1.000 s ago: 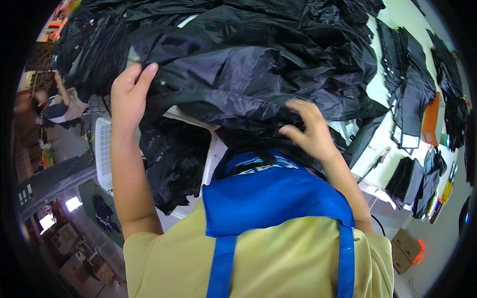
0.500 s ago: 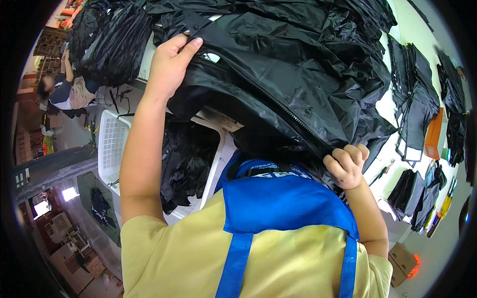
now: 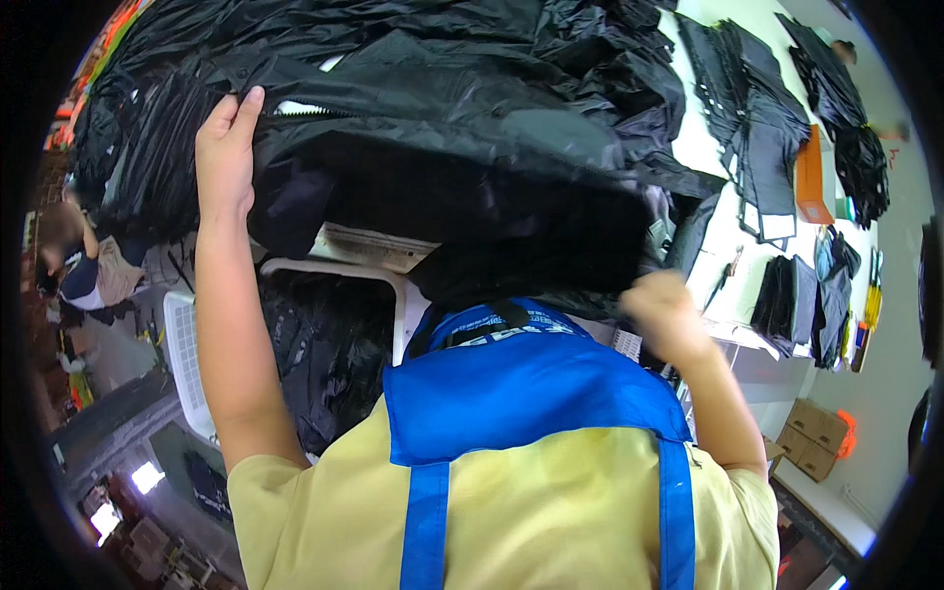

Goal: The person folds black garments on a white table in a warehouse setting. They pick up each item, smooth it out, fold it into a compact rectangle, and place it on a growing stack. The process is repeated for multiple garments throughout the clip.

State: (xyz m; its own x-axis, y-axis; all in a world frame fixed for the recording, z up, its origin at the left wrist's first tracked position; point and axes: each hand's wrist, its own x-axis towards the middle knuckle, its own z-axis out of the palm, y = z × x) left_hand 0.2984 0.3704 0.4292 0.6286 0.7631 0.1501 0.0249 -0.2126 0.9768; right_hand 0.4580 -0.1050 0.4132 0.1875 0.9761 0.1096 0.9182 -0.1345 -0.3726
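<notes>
A black zippered garment (image 3: 442, 192) of thin, shiny cloth stretches between my hands over the table's near side. At its left end, my left hand (image 3: 226, 147) pinches the edge, thumb on top, beside a gap where some zipper teeth (image 3: 310, 110) show. My right hand (image 3: 669, 313) is at the garment's lower right corner. It looks curled, but motion smears its fingers, so whether they grip the cloth cannot be made out. More black garments (image 3: 393, 25) lie heaped beyond it. The near panel hangs dark and partly blurred toward my blue apron (image 3: 531, 393).
A white plastic basket (image 3: 182, 354) holding black cloth stands below the table on my left. To the right, black pieces (image 3: 757, 128), an orange box (image 3: 812, 182) and hanging tools lie along a white surface. Cardboard boxes (image 3: 814, 438) stand lower right. Another person (image 3: 98, 265) sits far left.
My left hand has moved left, still pinching the garment's edge. The near panel has swung over, covering most of the zipper line. My right hand has shifted slightly up and left, now blurred.
</notes>
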